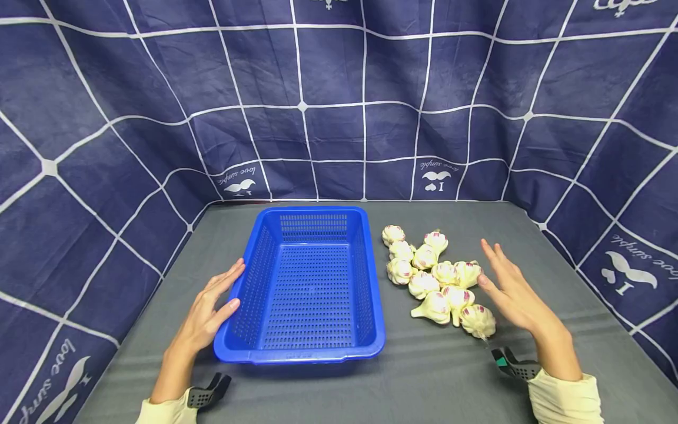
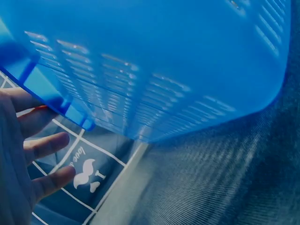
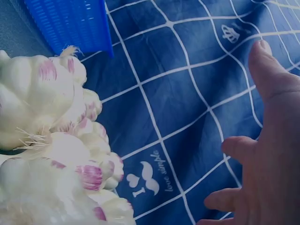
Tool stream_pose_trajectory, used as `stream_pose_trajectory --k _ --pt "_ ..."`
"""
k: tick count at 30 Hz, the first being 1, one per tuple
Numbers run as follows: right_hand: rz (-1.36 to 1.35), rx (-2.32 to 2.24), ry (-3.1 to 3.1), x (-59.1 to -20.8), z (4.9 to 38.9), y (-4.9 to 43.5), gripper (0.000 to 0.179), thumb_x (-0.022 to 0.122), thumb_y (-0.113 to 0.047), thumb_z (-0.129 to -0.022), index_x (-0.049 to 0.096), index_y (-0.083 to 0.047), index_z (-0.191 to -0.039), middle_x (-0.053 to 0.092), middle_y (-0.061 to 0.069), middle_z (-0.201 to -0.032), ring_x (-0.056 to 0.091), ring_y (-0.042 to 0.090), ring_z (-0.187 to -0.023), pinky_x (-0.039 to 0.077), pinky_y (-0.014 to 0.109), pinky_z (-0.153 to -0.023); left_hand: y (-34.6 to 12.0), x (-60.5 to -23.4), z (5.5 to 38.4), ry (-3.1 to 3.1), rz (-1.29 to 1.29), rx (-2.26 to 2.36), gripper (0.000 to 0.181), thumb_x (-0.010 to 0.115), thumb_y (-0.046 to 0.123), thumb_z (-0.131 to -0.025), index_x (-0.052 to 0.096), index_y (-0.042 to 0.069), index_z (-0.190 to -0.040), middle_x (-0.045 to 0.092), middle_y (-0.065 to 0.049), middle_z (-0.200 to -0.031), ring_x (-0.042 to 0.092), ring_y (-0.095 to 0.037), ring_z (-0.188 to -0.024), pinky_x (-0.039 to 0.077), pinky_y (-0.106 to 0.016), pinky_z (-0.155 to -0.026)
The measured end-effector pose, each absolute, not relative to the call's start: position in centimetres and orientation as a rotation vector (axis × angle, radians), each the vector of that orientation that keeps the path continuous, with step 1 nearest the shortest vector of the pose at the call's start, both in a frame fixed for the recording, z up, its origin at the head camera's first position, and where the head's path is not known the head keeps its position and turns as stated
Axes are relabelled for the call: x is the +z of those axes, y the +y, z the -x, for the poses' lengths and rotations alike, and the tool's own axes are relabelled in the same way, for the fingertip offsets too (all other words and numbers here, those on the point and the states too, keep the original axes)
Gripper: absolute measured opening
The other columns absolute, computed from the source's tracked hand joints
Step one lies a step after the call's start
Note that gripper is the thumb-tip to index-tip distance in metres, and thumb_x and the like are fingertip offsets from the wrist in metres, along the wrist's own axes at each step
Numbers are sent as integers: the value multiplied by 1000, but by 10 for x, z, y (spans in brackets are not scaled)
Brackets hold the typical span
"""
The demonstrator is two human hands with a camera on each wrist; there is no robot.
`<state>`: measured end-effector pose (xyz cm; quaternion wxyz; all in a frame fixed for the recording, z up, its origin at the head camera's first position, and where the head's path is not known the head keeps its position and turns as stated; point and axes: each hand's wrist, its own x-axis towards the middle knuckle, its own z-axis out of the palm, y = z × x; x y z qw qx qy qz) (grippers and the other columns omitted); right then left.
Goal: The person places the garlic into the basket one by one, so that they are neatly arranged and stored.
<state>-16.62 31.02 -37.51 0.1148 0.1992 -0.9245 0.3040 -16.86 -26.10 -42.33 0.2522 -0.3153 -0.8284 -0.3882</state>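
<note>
The left forearm reaches in from the near left, angled far and to the right, with a cream sleeve and a dark wrist mount at the wrist. The left hand lies along the left side of a blue perforated plastic basket, its fingers extended toward the far side and its thumb set apart from them. The hand is not clenched: the fingertips and thumb come up against the basket's left rim, and the left wrist view shows the fingers spread at that rim. How firmly they press, I cannot tell.

The right forearm comes from the near right, slanting far and to the left, likewise sleeved in cream, with a second dark mount. The right hand is released and holds nothing; its fingers are extended, the thumb spread away toward the left. It is just to the right of a cluster of white garlic bulbs with purple streaks, and the right wrist view shows it apart from them.

The basket rests on the grey tabletop, left of the middle, its inside bare. Eleven bulbs lie to its right, bunched between basket and right hand. Behind stands a navy cloth with white grid lines.
</note>
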Motion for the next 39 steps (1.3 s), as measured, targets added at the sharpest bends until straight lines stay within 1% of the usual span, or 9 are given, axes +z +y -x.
stream_pose_trajectory --k 5,8,13,19,25,29,33,36,39 --pt "-580 907 -2639 -380 172 312 58 37 -24 -97 12 -17 -148 10 27 -148 9 46 -133 6 63 -99 -262 -428 169 -2233 843 -1053 57 54 1 -73 48 -7 -128 43 -25 -134 43 -28 -116 24 -19 -98" --pt "-567 904 -2585 -384 176 314 55 36 -25 -98 15 -15 -148 17 25 -147 14 42 -133 9 59 -101 -264 -429 169 -2227 846 -1069 57 53 2 -73 48 -5 -129 42 -23 -135 42 -26 -117 24 -19 -98" --pt "-504 909 -2551 -391 181 322 53 34 -26 -98 18 -15 -147 25 25 -144 24 47 -127 12 58 -101 -264 -427 169 -2218 849 -1090 58 52 2 -73 48 -3 -130 42 -21 -136 42 -24 -119 24 -20 -98" --pt "-428 893 -2581 -399 183 329 50 36 -22 -98 25 -13 -145 33 30 -137 31 51 -120 21 62 -93 -263 -430 171 -2213 847 -1110 57 51 3 -74 48 -2 -130 42 -20 -136 42 -24 -119 25 -20 -98" --pt "-368 848 -2638 -403 189 335 47 41 -22 -97 35 -4 -140 42 30 -129 39 50 -113 32 59 -84 -259 -436 175 -2133 854 -1178 55 47 0 -73 48 -8 -127 42 -26 -133 42 -28 -120 26 -23 -98" --pt "-323 846 -2703 -406 193 339 48 43 -27 -96 38 -2 -137 44 29 -127 43 48 -110 37 58 -82 -256 -438 175 -2075 859 -1227 54 44 -2 -72 48 -11 -125 43 -30 -131 44 -30 -117 30 -23 -93" --pt "-331 846 -2722 -409 196 342 49 52 -25 -93 42 -2 -134 46 28 -127 46 47 -108 38 58 -82 -254 -439 175 -2044 865 -1245 54 43 -2 -72 48 -12 -125 43 -30 -131 46 -29 -115 34 -23 -86" --pt "-419 828 -2696 -412 197 344 50 63 -13 -85 47 -1 -131 49 26 -124 49 45 -105 40 58 -79 -253 -439 175 -2032 868 -1250 53 43 -2 -72 48 -13 -124 42 -31 -131 46 -28 -115 35 -23 -83" --pt "-513 804 -2675 -416 199 345 57 68 -1 -76 49 -2 -129 51 23 -121 50 44 -103 42 58 -76 -253 -439 175 -2026 871 -1264 53 42 -2 -73 47 -14 -124 42 -31 -131 46 -30 -114 35 -23 -82"
